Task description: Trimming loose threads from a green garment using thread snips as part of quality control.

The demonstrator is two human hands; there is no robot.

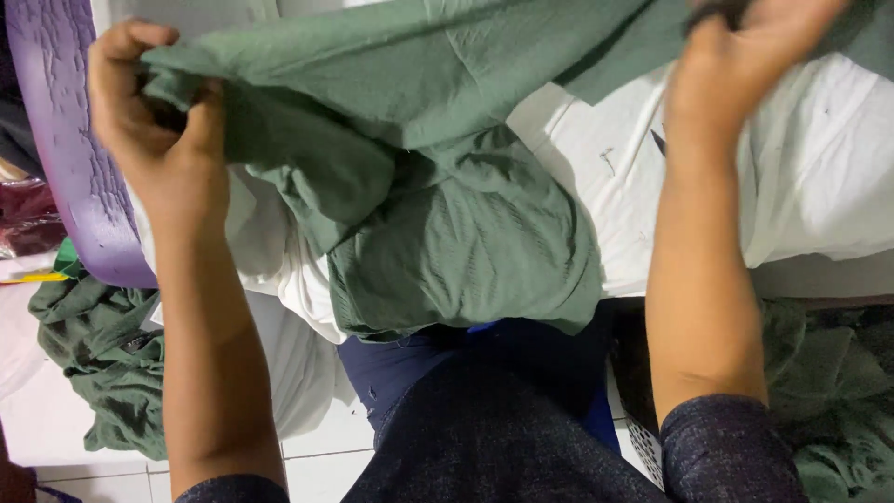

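My left hand [163, 121] grips one edge of a green cloth garment [438, 186] at the upper left. My right hand [736, 65] pinches the same garment at the upper right, near the frame's top. The cloth is stretched between both hands and sags in folds over white fabric [819, 158] below. Both forearms reach up from dark blue sleeves at the bottom.
A purple plastic basin [74, 158] stands at the left. A crumpled green cloth [102, 354] lies on the white tiled floor [326, 456] at lower left. More green cloth [838, 391] sits in a basket at lower right. Dark blue fabric [410, 363] hangs below the garment.
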